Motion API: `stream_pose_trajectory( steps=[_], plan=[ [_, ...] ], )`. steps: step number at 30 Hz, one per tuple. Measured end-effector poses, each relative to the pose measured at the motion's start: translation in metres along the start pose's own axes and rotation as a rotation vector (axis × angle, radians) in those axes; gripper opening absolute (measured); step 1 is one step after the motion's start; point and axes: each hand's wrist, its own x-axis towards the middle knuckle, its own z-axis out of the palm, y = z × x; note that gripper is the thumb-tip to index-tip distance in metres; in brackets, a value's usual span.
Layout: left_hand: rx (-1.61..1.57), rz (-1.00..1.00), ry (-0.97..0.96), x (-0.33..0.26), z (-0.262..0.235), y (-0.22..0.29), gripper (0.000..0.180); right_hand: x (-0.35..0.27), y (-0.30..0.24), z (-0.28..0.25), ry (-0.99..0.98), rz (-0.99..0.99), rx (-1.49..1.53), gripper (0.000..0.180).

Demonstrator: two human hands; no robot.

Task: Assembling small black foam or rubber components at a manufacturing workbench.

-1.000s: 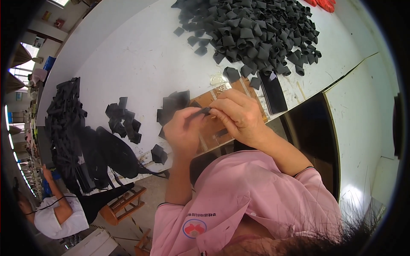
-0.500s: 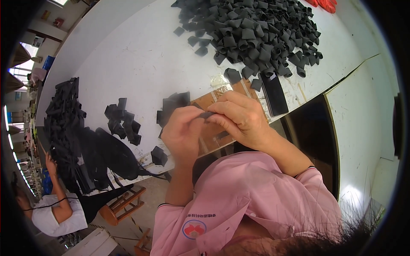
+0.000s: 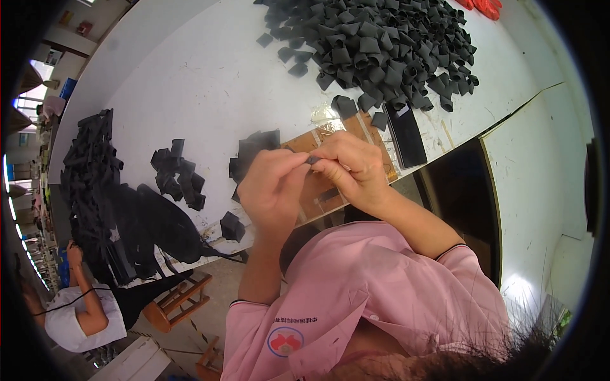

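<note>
A small black piece of sheet material (image 3: 312, 160) is pinched between my two hands, most of it covered by the fingers. My left hand (image 3: 270, 184) grips its left side with thumb and fingertips. From the other side my right hand (image 3: 351, 166) closes on it, thumb below and fingers above. Both hands hover over a brown wooden board (image 3: 321, 193) at the table's near edge. Flat black pieces (image 3: 257, 145) lie partly hidden behind my left hand. One folded black piece (image 3: 232, 226) rests left of my left wrist.
A large pile of folded black pieces (image 3: 381, 51) covers the far right of the white table (image 3: 184, 89). Beside the board lies a black phone-like slab (image 3: 407, 136). Black strips (image 3: 92, 171) and a black bag (image 3: 171, 222) sit left. A co-worker (image 3: 86, 314) is at lower left.
My fingertips have drawn closer together around the black piece, so less of it shows. Both hands have risen slightly. The whole view has shifted a little.
</note>
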Motion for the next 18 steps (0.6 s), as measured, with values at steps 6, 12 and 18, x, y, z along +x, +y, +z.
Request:
stream_pose_trajectory(
  steps=[6, 12, 18],
  plan=[
    [0.046, 0.068, -0.013, 0.006, 0.002, 0.0, 0.005, 0.002, 0.004, -0.001, -0.057, 0.106, 0.176, 0.01],
    [0.018, -0.016, 0.019, -0.004, 0.003, -0.009, 0.011, 0.003, 0.003, -0.002, -0.043, -0.106, -0.078, 0.012],
    [0.177, -0.422, 0.15, -0.047, 0.014, -0.078, 0.017, 0.034, -0.002, -0.034, -0.081, 0.43, 0.557, 0.016]
  ],
)
